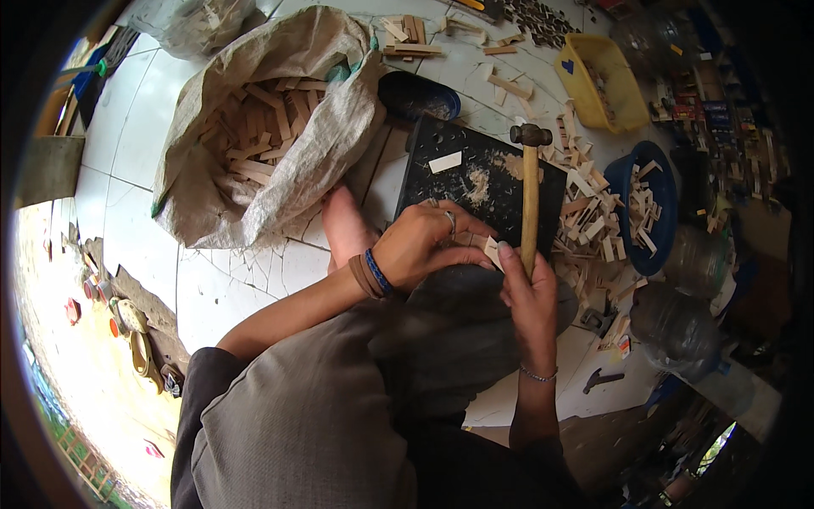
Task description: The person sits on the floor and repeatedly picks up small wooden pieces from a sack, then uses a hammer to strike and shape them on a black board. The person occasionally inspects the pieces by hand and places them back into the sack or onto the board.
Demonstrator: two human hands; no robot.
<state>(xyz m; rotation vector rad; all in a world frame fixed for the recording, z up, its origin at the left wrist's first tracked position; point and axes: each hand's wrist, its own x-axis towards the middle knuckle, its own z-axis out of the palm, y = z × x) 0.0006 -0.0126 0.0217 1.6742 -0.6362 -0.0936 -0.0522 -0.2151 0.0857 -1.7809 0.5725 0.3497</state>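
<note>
Small pale wood piece [492, 252] pinched under the fingertips of the left hand [424, 246], at the near edge of a black board [483, 182] and over the grey-clad knee [475, 314]. Left hand curled down on that piece, ring on one finger, dark bands at the wrist. Right hand [530, 297] just beside it, touching or nearly touching the same piece, clenched around the wooden handle of a hammer [531, 199]; handle upright, metal head above the board, clear of the wood. Thin chain at the right wrist. On the board beyond the left hand, one flat pale strip [444, 161] and a scatter of shavings [477, 188]. Bare foot [346, 225] just left of the left hand, on cracked white tiles. Farther left and beyond, an open sack [271, 127] full of wood sticks. Right of the hammer, a loose heap of wood offcuts [593, 225], then a blue bowl [632, 178] holding more offcuts. Beyond those, a yellow tub [623, 85]; beyond the board, a dark blue bowl [420, 95]. Second hammer [602, 379] lying on the floor to the right of the right forearm, well apart from both hands.
</note>
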